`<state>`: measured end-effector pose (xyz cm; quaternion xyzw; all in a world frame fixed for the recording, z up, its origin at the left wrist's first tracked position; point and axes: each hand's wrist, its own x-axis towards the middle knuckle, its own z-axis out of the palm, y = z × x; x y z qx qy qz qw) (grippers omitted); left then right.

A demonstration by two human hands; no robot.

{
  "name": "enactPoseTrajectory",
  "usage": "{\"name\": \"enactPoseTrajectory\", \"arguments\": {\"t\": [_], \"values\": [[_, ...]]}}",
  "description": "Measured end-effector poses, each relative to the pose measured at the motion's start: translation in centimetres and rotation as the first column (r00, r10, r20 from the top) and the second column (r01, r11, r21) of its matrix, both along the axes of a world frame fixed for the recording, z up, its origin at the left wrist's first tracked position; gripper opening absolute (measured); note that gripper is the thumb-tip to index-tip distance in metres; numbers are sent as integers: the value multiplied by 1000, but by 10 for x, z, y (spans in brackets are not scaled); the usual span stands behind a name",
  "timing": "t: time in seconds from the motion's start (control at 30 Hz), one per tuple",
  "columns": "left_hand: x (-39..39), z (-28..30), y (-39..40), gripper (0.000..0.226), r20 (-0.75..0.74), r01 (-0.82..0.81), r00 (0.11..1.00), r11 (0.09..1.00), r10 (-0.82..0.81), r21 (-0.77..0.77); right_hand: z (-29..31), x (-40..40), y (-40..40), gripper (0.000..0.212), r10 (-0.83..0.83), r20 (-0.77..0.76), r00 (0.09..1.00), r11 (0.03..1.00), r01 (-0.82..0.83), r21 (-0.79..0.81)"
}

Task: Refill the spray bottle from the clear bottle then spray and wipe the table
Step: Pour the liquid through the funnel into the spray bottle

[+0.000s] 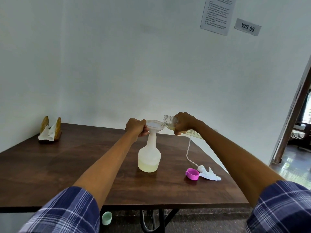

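Note:
A translucent white spray bottle (149, 155) stands upright mid-table, its head removed, with pale yellow liquid filling the bottom. A white funnel (154, 126) sits in its neck. My left hand (136, 128) grips the funnel's rim on the left. My right hand (184, 123) holds the clear bottle (170, 121) tilted nearly flat, its open mouth over the funnel's right edge, some yellowish liquid inside. The white spray head (208, 173) with its long tube lies on the table to the right, beside a pink cap (192, 173).
The dark wooden table (70, 162) stands in a corner against white walls. A wooden napkin holder (50, 130) with white tissues stands at the far left. A pale green cup (106, 218) lies on the floor under the front edge. A doorway opens at right.

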<state>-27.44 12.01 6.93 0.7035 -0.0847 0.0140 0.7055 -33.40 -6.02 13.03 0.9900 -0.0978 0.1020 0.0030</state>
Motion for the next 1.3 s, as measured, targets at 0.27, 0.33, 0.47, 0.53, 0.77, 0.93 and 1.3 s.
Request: {"name": "enactPoseTrajectory", "arguments": {"t": [0.27,0.33,0.47,0.53,0.77,0.93,1.3], "values": [[0,0,0,25,6,-1,1000,1000,1,8,-1,2,-2,32,-1,2,1000,1000,1,-3],[0,-1,0,25,8,-1,1000,1000,1,11,-1,1,-1,31,3,2,1000,1000,-3,-5],[2,-1,-1,25,5,-4,1000,1000,4,12,-1,1,-1,31,-2,-3,1000,1000,2,-4],[2,-1,-1,25,4,-5,1000,1000,5,13,-1,2,-1,31,-2,-7,1000,1000,2,-9],[0,0,1,24,1,4,1000,1000,-4,0,0,0,2,31,-5,3,1000,1000,5,-17],[0,0,1,25,-1,5,1000,1000,-5,-3,0,2,0,33,-3,8,1000,1000,3,-2],[2,-1,-1,25,7,2,1000,1000,-2,-12,-1,4,-2,35,7,14,1000,1000,-7,6]]}}
